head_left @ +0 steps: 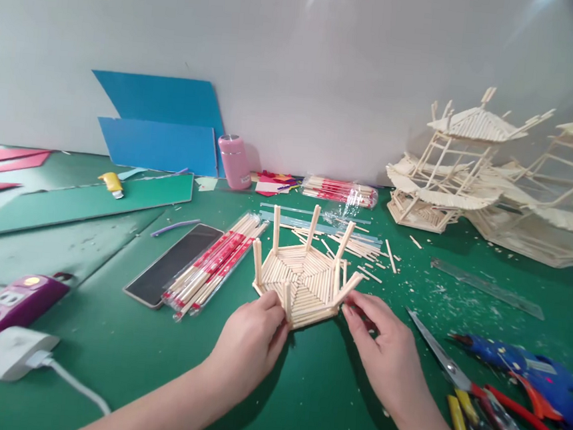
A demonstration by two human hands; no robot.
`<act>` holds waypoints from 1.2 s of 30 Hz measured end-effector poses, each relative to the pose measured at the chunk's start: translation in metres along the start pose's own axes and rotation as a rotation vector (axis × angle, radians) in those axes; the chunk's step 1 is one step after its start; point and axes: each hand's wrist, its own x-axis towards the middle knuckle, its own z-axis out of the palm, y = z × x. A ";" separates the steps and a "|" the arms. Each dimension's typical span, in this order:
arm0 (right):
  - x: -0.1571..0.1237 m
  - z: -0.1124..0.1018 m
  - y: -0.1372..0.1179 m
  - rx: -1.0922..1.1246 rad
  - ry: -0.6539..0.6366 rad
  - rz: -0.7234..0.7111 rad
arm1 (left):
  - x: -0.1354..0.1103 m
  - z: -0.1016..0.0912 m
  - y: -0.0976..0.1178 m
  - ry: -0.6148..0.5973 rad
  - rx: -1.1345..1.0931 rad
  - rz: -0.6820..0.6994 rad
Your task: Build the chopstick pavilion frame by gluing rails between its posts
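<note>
Fingers [269,303] of the left hand [250,331] and right hand [384,341] pinch the stick frame [301,282] by its near rim [313,319], well in from the far edge of the worktop [318,392]. It should be light, stiff, fragile where posts [312,228] join; grip the rim.

Stick frame [301,280] at the table's [320,405] middle

The left hand [252,329] is at the frame's near edge, the right hand [381,338] at its right corner. To the left, a packet of sticks [217,262] overlaps a phone [158,276]. Behind the frame lie loose sticks [358,247], then a second packet [339,191] near the wall [328,78]; left of that stands a flask [235,163], with boards [159,144] further left. To the right, a ruler [487,288] lies before stick models [450,176]; nearer are scissors [441,353], a glue gun [524,363] beside them.
</note>
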 end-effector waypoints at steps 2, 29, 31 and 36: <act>0.001 0.002 0.002 0.000 -0.012 0.003 | 0.000 0.000 0.000 -0.046 0.008 -0.008; 0.000 0.010 0.019 0.026 0.024 0.079 | 0.002 0.001 0.000 -0.127 0.097 -0.021; 0.000 0.010 0.019 0.027 0.022 0.080 | 0.003 0.001 0.000 -0.135 0.110 -0.030; -0.001 0.009 0.020 0.023 0.022 0.078 | 0.002 0.002 0.001 -0.157 0.133 -0.040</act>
